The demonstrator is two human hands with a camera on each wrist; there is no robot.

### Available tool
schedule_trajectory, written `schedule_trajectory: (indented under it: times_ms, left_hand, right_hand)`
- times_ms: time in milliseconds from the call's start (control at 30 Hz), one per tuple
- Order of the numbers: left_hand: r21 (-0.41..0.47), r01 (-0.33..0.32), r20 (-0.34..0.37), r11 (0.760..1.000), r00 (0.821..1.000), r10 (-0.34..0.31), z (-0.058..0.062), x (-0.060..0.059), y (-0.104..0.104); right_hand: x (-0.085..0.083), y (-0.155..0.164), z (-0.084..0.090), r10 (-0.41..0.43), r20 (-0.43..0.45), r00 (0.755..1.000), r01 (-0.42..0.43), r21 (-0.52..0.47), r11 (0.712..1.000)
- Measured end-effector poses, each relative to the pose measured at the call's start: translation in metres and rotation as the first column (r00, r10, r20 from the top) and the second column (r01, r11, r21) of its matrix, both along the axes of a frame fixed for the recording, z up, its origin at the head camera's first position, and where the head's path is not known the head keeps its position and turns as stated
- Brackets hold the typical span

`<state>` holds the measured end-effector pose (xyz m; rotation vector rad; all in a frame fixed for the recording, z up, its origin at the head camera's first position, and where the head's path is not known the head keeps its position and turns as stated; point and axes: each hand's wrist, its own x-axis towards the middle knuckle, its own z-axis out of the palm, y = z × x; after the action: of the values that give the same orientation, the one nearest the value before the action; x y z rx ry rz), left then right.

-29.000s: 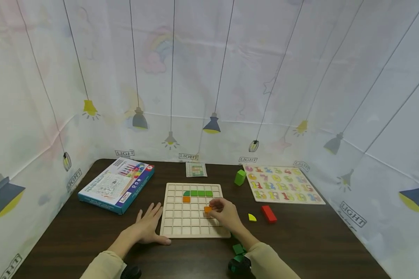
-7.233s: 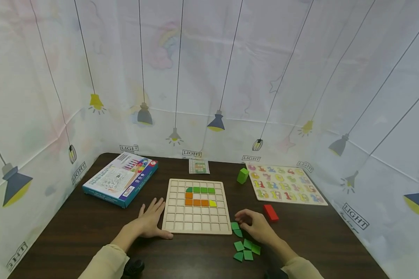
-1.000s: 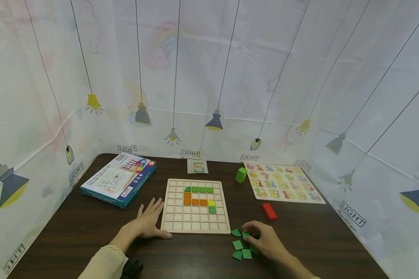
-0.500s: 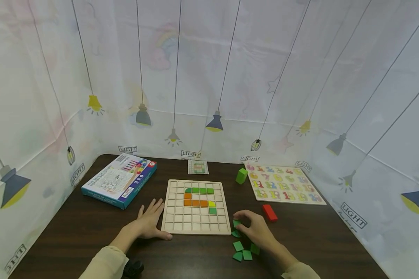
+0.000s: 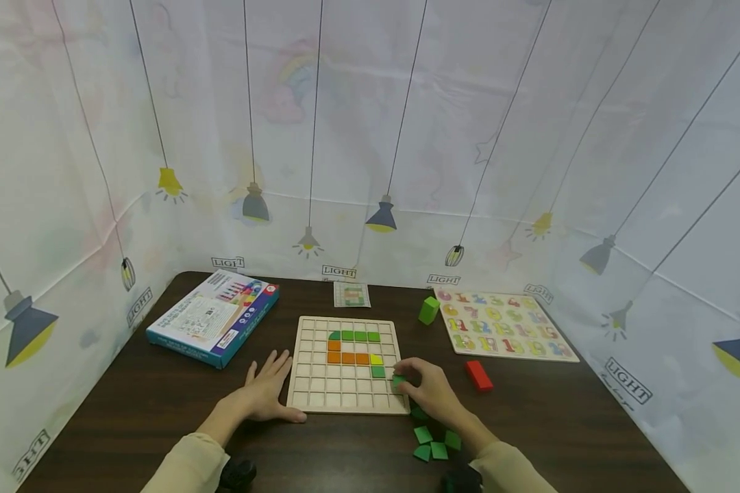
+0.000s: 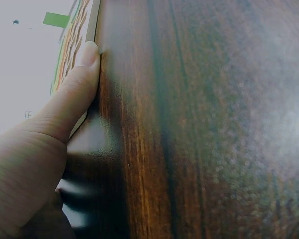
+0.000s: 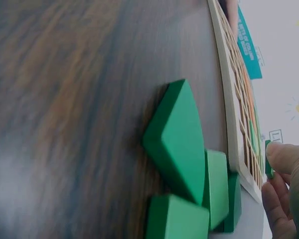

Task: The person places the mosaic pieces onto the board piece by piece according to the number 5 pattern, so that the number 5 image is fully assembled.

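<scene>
A wooden grid board [image 5: 308, 397] lies in the middle of the dark table, with green, orange and yellow tiles [image 5: 353, 348] set in its upper rows. My right hand [image 5: 428, 392] pinches a small green tile [image 5: 397, 382] over the board's right edge, just below the green tile [image 5: 378, 372] in the grid. My left hand [image 5: 264, 394] lies flat on the table, its thumb [image 6: 82, 79] against the board's near-left edge [image 6: 93, 25]. Several loose green tiles [image 5: 434, 443] lie near my right wrist; the right wrist view shows these green tiles [image 7: 184, 164] up close beside the board's rim [image 7: 228, 114].
A boxed game [image 5: 212, 325] lies at the back left. A small pattern card [image 5: 351, 294] sits behind the board. A green block [image 5: 428, 310], a number puzzle [image 5: 502, 329] and a red block [image 5: 479, 375] are on the right. Printed white sheets wall the table.
My right hand lifted a green tile from the loose pile and carried it left and forward over the board's right edge. The left hand stayed put.
</scene>
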<state>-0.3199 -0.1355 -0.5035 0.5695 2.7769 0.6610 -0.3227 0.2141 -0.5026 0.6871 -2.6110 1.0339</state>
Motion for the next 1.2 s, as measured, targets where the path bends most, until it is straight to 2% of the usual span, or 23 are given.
schedule_trajectory:
  times_ms: [367,767,1200]
  left_hand:
    - [0.005,0.002,0.002,1.000,1.000,-0.002,-0.002,-0.002,0.000]
    - [-0.003,0.004,0.001,1.000,1.000,-0.004,0.000,-0.002,0.001]
    - [-0.013,-0.010,-0.001,1.000,1.000,0.010,0.000,-0.001,0.000]
  right_hand:
    - [-0.007,-0.021,-0.004,0.095,0.023,0.995,-0.094,-0.045,0.995]
    - [-0.006,-0.030,-0.006,0.097,-0.005,0.995,-0.097,0.012,0.995]
    - [-0.007,-0.032,-0.008,0.094,-0.004,0.996,-0.094,0.028,0.995]
